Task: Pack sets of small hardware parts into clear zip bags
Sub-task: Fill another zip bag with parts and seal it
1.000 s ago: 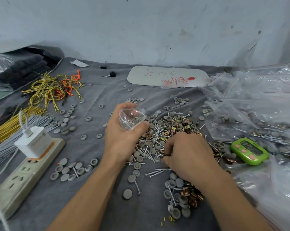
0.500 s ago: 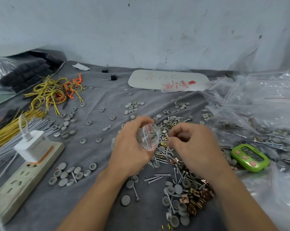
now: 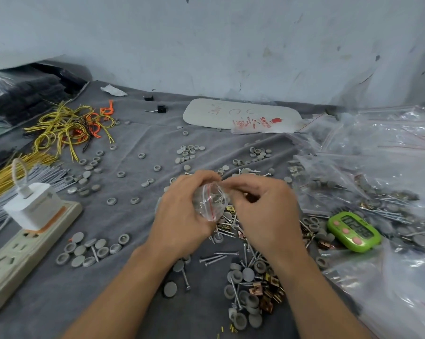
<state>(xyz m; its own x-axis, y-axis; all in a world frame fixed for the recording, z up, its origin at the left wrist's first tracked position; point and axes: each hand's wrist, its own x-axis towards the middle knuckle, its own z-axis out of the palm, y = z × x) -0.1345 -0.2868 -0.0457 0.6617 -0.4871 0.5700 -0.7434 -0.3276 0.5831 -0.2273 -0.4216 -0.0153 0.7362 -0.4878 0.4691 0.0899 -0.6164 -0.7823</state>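
My left hand (image 3: 182,216) grips a small clear zip bag (image 3: 210,201) with a red seal line, held above the grey cloth (image 3: 138,231) with its mouth turned to the right. Screws show inside the bag. My right hand (image 3: 262,211) is at the bag's mouth, fingers curled and touching its top edge; what they pinch is hidden. Below the hands lies a pile of screws, grey caps and copper clips (image 3: 253,285).
A green timer (image 3: 354,231) lies right of the hands, beside filled clear bags (image 3: 377,167). A power strip with a white charger (image 3: 30,223) is at left, with yellow and orange wires (image 3: 69,128) behind it. Grey caps (image 3: 89,250) are scattered over the cloth.
My right hand rose from the parts pile to the bag's mouth. My left hand lowered the bag a little and turned its mouth toward the right hand.
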